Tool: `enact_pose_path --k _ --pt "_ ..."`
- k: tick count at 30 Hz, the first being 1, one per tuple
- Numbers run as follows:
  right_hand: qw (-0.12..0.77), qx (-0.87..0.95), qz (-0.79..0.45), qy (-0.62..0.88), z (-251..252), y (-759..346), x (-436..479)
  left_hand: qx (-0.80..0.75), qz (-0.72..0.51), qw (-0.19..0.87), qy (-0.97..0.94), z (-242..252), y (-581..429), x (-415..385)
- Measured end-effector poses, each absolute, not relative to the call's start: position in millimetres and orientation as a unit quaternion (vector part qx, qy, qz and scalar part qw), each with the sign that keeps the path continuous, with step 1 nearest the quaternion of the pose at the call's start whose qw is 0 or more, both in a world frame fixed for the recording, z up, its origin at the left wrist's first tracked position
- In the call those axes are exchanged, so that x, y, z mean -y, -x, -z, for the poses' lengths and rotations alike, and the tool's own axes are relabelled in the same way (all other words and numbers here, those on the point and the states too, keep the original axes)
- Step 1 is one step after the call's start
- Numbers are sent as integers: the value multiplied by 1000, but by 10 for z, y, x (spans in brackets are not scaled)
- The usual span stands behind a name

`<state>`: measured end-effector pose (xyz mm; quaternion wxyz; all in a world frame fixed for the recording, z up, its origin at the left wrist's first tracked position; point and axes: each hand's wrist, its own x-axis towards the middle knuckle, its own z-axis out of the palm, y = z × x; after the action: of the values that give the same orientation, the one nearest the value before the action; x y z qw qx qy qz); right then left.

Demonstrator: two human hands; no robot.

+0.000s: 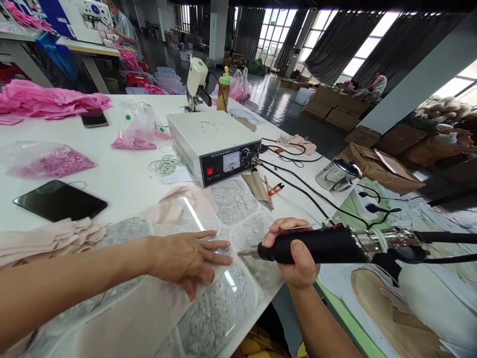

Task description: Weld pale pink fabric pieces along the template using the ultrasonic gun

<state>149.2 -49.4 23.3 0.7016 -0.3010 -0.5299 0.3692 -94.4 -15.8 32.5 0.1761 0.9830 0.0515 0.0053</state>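
My left hand [182,258] lies flat with its fingers spread, pressing on a glossy clear sheet [230,281] over beige fabric [137,318]. In my right hand [294,253] is a black ultrasonic cutter [316,246], gripped around its barrel. Its narrow metal tip points left and ends just beside my left fingertips, at the edge of the clear sheet. Whether the tip touches the surface I cannot tell. Under the sheet shows a grey, marbled surface [233,199]. Cables run from the cutter's rear end off to the right.
Behind my hands stands a white control box [216,141] with a lit red switch. A phone [61,200] and bags of pink pieces [55,160] lie left. Orange snips [276,189], black cables and a glass mug [337,175] are right. People work farther back.
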Motion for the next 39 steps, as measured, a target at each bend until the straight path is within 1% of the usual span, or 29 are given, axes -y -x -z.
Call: enact_pose_path --k 4,11,18,24,31,39 --pt "705 522 -379 296 -220 -1493 485 -62 18 185 -981 -312 954 138" --pt "711 484 -429 277 -262 -1513 608 -79 0 228 -970 -258 962 146" --pt "692 494 -456 263 -285 -1461 713 -98 70 291 -949 -300 924 105" --pt "688 501 -460 253 -276 -1417 722 -101 42 320 -941 -257 928 107" --pt "687 510 -452 252 -270 -1400 722 -104 58 324 -939 -261 934 105" --pt "672 532 -447 257 -276 -1397 741 -113 40 348 -930 -229 935 110"
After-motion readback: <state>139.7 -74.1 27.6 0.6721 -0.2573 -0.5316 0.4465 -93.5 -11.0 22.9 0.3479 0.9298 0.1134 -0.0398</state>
